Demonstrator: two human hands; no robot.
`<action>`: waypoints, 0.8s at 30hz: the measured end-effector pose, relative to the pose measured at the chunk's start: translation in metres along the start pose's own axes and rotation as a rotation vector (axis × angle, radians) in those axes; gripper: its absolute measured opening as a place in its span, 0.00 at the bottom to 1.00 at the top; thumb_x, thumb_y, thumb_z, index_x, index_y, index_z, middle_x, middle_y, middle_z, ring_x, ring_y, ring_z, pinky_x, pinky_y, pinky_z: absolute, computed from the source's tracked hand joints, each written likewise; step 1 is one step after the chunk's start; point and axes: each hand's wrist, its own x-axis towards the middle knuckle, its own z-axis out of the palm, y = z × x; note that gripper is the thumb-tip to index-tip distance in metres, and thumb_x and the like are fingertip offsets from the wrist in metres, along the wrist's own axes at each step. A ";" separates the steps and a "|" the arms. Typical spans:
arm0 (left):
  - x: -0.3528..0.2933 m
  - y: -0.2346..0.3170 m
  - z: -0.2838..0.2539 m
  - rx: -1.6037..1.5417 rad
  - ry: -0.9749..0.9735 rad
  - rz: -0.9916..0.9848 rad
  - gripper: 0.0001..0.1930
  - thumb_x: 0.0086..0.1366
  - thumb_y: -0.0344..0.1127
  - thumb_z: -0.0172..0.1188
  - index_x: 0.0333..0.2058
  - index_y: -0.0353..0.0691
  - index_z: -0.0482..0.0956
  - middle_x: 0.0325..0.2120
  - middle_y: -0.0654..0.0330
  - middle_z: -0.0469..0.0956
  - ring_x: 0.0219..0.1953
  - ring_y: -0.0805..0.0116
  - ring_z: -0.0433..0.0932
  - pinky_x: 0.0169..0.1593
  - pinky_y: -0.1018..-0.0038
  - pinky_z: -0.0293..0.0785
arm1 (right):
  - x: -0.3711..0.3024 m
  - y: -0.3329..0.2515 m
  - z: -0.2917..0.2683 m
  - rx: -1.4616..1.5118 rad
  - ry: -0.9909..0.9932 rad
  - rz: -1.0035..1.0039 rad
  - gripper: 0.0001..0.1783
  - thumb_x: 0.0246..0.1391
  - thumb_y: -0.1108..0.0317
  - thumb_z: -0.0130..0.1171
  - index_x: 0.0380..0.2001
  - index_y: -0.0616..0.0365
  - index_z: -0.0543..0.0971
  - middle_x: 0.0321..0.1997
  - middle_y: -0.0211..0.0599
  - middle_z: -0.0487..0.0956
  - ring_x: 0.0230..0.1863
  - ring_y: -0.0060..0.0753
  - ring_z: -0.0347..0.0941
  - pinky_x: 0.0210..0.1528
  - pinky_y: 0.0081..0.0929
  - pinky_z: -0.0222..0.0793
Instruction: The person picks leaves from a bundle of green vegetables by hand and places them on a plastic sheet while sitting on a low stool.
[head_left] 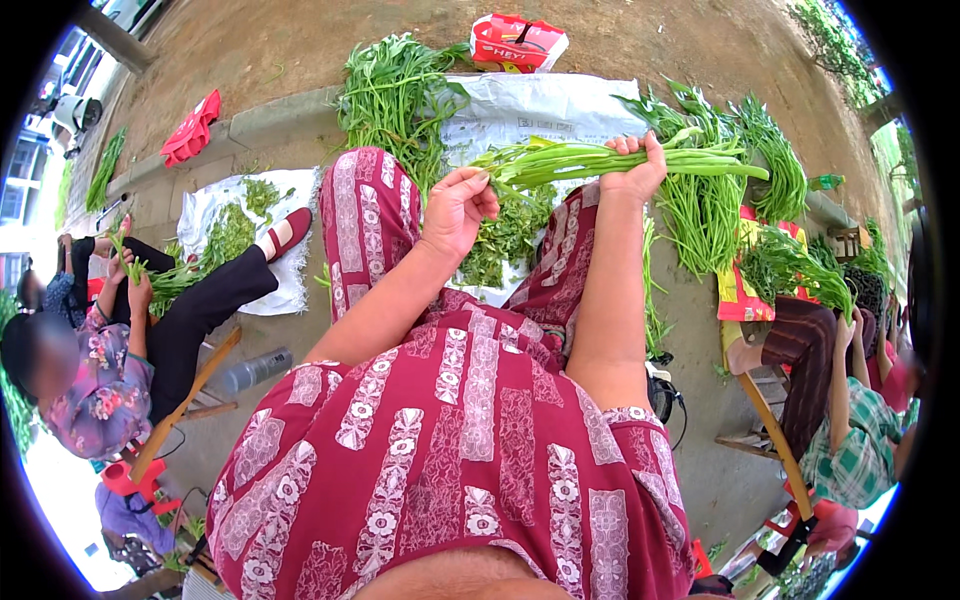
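Note:
A bunch of long green vegetable stems [560, 162] lies crosswise in front of me above my knees. Wrapped round it toward its right part is my right hand [635, 170], with the cut stem ends sticking out to the right. My left hand [458, 210] is at the bunch's left, leafy end, thumb and forefinger pinched together on a leafy tip; the other fingers are curled. Below the bunch, between my knees, a heap of plucked leaves [495, 240] rests on a white sheet [540, 105].
Piles of uncut greens lie at the far left [395, 95] and right [700, 215] of the sheet. A red-and-white bag [517, 45] stands beyond it. Seated people [100, 370] handle greens on both sides. A plastic bottle [255, 372] lies on the ground to my left.

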 end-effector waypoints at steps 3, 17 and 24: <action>0.000 0.003 0.001 -0.003 -0.026 0.027 0.02 0.58 0.27 0.53 0.29 0.39 0.74 0.17 0.59 0.74 0.19 0.67 0.73 0.23 0.73 0.70 | -0.001 -0.001 0.001 -0.015 -0.004 0.009 0.11 0.47 0.65 0.50 0.17 0.51 0.62 0.14 0.28 0.62 0.15 0.27 0.57 0.28 0.31 0.57; 0.009 0.042 -0.032 -0.032 0.174 0.232 0.01 0.57 0.26 0.53 0.28 0.38 0.74 0.16 0.62 0.73 0.18 0.71 0.71 0.21 0.78 0.68 | 0.017 -0.022 -0.011 0.159 0.144 -0.097 0.11 0.47 0.66 0.49 0.17 0.51 0.60 0.14 0.28 0.59 0.15 0.27 0.54 0.25 0.30 0.58; -0.005 0.030 -0.014 0.154 -0.138 0.240 0.02 0.58 0.26 0.54 0.29 0.37 0.75 0.26 0.57 0.77 0.26 0.68 0.76 0.27 0.73 0.74 | 0.014 -0.019 -0.008 0.182 0.103 0.005 0.11 0.48 0.65 0.49 0.18 0.51 0.61 0.14 0.27 0.59 0.15 0.27 0.55 0.25 0.31 0.57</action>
